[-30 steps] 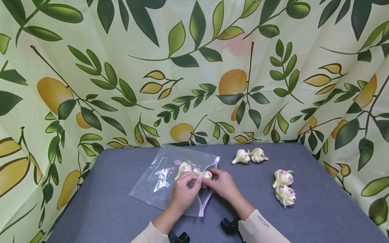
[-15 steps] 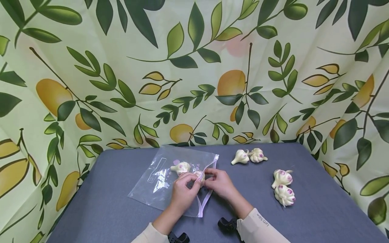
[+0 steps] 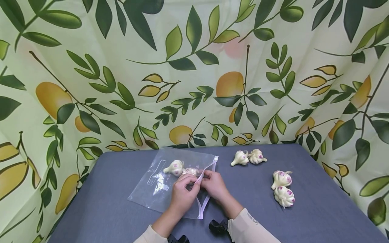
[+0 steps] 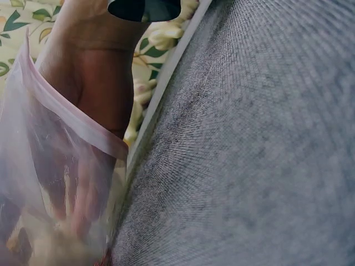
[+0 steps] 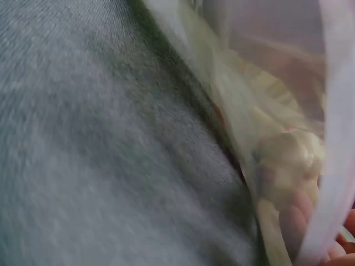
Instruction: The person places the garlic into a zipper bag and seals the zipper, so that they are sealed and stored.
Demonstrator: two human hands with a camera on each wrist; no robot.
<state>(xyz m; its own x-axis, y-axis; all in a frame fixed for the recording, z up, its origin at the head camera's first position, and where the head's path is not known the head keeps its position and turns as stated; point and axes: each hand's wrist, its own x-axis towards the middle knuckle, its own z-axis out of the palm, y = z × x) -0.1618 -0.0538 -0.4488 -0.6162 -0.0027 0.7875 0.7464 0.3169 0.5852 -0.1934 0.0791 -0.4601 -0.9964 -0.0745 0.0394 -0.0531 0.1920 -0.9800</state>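
Observation:
A clear zip-top plastic bag (image 3: 144,192) lies flat, its pale pink zip edge facing right. My left hand (image 3: 183,192) pinches that edge near its middle and lifts it. Through the opening reaches my right hand (image 3: 215,187); in the left wrist view its fingers (image 4: 83,188) extend down inside the bag, against a garlic bulb (image 4: 61,244). Two garlic bulbs are inside: one (image 3: 175,167) deeper to the left, the other (image 3: 189,171) just ahead of the right fingertips, partly hidden by the hands. The right wrist view shows a bulb (image 5: 288,155) through the plastic.
At the back right of the grey-blue table (image 3: 243,189) sits a pair of garlic bulbs (image 3: 249,157). Another pair (image 3: 283,189) lies farther right. Behind the table hangs a leaf-and-fruit patterned cloth (image 3: 194,77).
My right hand has moved left into the bag, and both bulbs in there have shifted left, deeper inside. The left hand keeps its pinch on the bag's edge.

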